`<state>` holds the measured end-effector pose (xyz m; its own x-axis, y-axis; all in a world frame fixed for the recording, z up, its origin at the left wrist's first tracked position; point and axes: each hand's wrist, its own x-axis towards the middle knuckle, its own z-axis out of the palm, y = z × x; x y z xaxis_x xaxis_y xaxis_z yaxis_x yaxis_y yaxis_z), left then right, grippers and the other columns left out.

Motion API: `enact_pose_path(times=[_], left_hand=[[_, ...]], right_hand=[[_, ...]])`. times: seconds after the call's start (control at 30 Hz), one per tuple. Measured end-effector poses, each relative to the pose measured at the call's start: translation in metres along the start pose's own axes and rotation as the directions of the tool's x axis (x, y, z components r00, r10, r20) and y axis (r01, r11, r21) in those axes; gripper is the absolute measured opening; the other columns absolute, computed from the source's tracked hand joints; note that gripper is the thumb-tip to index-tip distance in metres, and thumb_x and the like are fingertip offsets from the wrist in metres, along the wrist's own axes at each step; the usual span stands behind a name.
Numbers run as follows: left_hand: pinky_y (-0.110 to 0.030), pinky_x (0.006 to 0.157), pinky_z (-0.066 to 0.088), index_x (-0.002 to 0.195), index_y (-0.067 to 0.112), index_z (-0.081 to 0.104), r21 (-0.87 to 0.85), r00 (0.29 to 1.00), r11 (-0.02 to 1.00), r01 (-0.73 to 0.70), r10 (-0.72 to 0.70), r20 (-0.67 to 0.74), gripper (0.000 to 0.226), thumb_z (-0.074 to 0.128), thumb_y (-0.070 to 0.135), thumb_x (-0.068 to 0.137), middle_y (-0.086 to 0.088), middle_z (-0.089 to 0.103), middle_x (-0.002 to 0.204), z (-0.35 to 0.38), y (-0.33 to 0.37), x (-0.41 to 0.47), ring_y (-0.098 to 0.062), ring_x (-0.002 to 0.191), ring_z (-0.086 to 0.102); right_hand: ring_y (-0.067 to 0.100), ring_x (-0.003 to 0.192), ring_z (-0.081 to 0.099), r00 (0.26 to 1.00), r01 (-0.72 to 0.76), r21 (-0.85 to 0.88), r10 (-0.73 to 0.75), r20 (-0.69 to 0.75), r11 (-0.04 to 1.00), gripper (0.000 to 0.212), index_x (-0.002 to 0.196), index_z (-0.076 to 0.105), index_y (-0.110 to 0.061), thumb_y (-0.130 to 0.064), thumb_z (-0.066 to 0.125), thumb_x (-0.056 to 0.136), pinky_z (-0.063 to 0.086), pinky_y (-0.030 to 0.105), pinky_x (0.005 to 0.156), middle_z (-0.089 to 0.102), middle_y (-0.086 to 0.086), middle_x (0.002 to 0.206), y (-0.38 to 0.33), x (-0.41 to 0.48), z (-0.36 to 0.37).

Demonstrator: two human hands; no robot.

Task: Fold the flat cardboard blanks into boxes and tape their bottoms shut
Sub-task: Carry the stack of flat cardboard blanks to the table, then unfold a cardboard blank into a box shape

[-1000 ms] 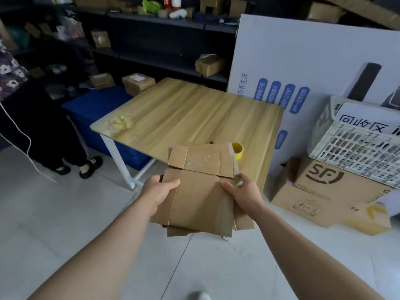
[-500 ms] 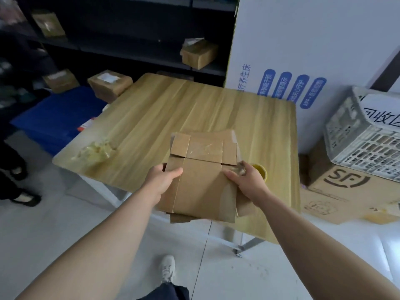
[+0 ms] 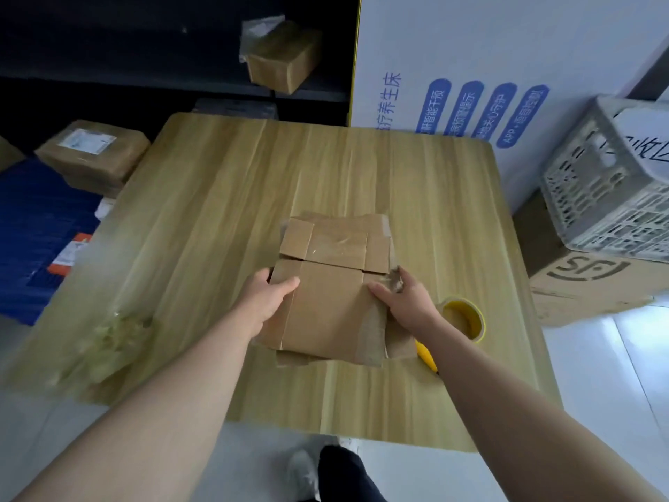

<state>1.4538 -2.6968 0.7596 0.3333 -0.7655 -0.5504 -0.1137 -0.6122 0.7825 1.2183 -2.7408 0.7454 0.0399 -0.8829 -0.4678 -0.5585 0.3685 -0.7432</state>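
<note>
The left hand (image 3: 266, 302) and right hand (image 3: 407, 304) have fingers grasping the stack of cardboard blanks (image 3: 325, 313) at the counter (image 3: 217, 211); a carton (image 3: 586, 280) reads "SF".

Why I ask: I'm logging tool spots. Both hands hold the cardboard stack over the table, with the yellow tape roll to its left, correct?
Wrong side: in the head view the tape roll lies right of the cardboard stack, by the right hand. The rest holds.

brown blanks (image 3: 327, 306); wood-grain table (image 3: 217, 211); yellow tape roll (image 3: 465, 318).
</note>
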Motion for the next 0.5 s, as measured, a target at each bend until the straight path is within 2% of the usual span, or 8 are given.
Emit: enact_pose_path(times=[0.07, 0.2, 0.37, 0.5], left_hand=[[-0.032, 0.086, 0.046, 0.116, 0.015, 0.06, 0.006, 1.0, 1.0, 0.006, -0.006, 0.0, 0.033, 0.07, 0.027, 0.087, -0.002, 0.066, 0.108, 0.003, 0.005, 0.022, -0.02, 0.095, 0.061], [-0.031, 0.086, 0.044, 0.121, 0.015, 0.059, 0.023, 1.0, 1.0, 0.007, -0.007, -0.014, 0.038, 0.07, 0.027, 0.087, 0.0, 0.064, 0.11, 0.011, 0.014, 0.063, -0.018, 0.096, 0.059], [-0.03, 0.085, 0.043, 0.126, 0.012, 0.058, 0.045, 1.0, 0.999, -0.003, 0.003, -0.009, 0.043, 0.069, 0.029, 0.088, 0.0, 0.065, 0.116, 0.024, 0.033, 0.111, -0.017, 0.097, 0.059], [-0.031, 0.085, 0.044, 0.128, 0.013, 0.057, 0.045, 1.0, 0.999, -0.013, 0.013, 0.011, 0.043, 0.068, 0.028, 0.088, -0.001, 0.065, 0.119, 0.032, 0.05, 0.148, -0.018, 0.101, 0.06]], right_hand=[[0.022, 0.118, 0.057, 1.0, -0.021, 0.014, 0.02, 0.016, 1.0, 0.095, 0.142, 0.042, -0.02, -0.066, 0.069, 0.064, 0.045, 0.042, 0.103, 0.058, 0.003, 0.134, 0.002, 0.024, 0.004], [0.021, 0.116, 0.058, 0.999, -0.045, 0.037, 0.044, 0.021, 0.998, 0.079, 0.146, 0.038, -0.021, -0.049, 0.071, 0.08, 0.046, 0.041, 0.102, 0.059, 0.003, 0.132, -0.001, 0.065, 0.006], [0.022, 0.116, 0.056, 0.999, -0.036, 0.059, 0.036, -0.004, 0.998, 0.075, 0.149, 0.03, -0.019, -0.042, 0.066, 0.088, 0.047, 0.035, 0.097, 0.055, 0.002, 0.134, -0.012, 0.112, 0.003], [0.021, 0.115, 0.056, 0.999, -0.021, 0.067, 0.024, -0.034, 0.997, 0.071, 0.148, 0.031, -0.017, -0.04, 0.064, 0.09, 0.047, 0.032, 0.093, 0.054, 0.004, 0.135, -0.019, 0.144, -0.001]])
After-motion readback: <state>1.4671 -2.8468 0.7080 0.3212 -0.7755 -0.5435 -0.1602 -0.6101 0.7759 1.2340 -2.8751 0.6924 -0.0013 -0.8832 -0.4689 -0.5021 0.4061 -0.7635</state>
